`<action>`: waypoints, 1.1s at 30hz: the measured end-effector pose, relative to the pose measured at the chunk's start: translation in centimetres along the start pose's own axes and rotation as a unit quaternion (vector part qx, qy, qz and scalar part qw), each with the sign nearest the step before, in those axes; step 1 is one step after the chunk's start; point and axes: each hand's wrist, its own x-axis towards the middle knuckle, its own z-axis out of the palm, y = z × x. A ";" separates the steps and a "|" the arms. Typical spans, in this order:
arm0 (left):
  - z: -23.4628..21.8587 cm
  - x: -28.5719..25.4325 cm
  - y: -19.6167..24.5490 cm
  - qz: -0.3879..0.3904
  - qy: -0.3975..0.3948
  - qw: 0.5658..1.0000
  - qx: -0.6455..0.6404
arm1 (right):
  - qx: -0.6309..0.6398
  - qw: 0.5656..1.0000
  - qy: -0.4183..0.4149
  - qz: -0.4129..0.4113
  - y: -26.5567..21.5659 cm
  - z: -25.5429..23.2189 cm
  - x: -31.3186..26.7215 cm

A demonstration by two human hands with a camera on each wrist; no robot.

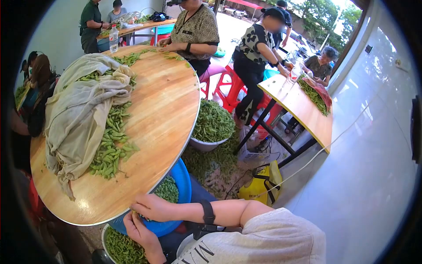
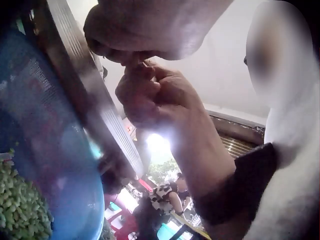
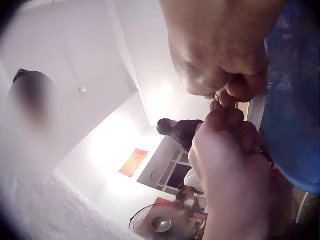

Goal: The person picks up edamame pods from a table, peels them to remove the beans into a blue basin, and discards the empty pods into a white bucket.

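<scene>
L hand (image 1: 143, 235) and R hand (image 1: 156, 207), lower centre of head view, meet fingertip to fingertip just beside the near edge of the round table (image 1: 162, 88). Grip: narrow on both sides; fingers curled, thumbs & fingertips pinching a small pale-green piece (image 3: 216, 95) btwn them, seen at upper centre-right of R wrist view. Piece mostly hidden by fingers; prob. a bean pod, though exact shape can't be told. Blue basin (image 1: 186, 182), just above & right of hands in head view, bears shelled beans (image 1: 167, 190); same beans fill lower L corner of L wrist view. Green pods (image 1: 107, 160) lie loose, L of centre, partly under a crumpled pale cloth (image 1: 79, 114). White bowl (image 1: 203, 145), centre, is heaped w/ more greenery; white tub (image 1: 104, 241), bottom L, likewise.

Handling (judged): each pod v. light, thin, slightly springy; skin somewhat tough & fibrous, bends before it splits. Beans inside firm but bruisable, smooth, apt to slip or shoot out if squeezed hard. Best hold: one end btwn thumb & index pads, other hand at opposite tip or along seam, w/ light, even pressure nr the bulges rather than a hard pinch on them. Damp skin, if any, would cut friction; wetness can't be told from these views.
</scene>
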 end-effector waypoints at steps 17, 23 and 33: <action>1.2 -1.7 -0.9 0.127 -0.010 0.983 0.132 | 0.040 0.987 -0.083 0.133 -1.1 -2.1 -1.8; 1.5 -1.5 -1.3 0.123 -0.006 0.990 0.070 | -0.027 0.999 -0.023 -0.008 0.5 -1.2 -2.4; -0.2 -0.9 -1.0 -0.248 -0.073 0.952 -0.162 | -0.116 0.989 -0.092 -0.001 0.8 -1.9 -3.7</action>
